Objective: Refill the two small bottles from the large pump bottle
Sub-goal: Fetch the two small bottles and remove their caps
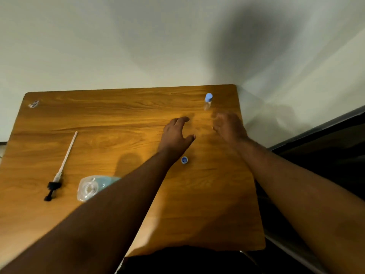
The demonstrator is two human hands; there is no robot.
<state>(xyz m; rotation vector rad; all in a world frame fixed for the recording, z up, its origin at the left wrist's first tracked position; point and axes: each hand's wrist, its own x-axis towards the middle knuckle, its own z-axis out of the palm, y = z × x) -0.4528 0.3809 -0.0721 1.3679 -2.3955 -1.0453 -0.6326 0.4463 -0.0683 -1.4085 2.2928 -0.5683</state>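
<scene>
The large clear plastic bottle of blue liquid [92,187] stands open at the 8 o'clock side of the wooden tabletop [207,214], its black pump head with white dip tube [62,169] laid flat beside it at 9 o'clock, probably to allow direct pouring. One small clear bottle with a blue cap [207,101] stands at 1 o'clock; a loose blue cap [184,160] lies near centre, while a second small bottle cannot be discerned. The left hand [175,135] and right hand [229,126] hover spread and empty just short of the capped bottle.

Your head camera looks steeply down and forward, close over the tabletop [138,107], wall beyond.
</scene>
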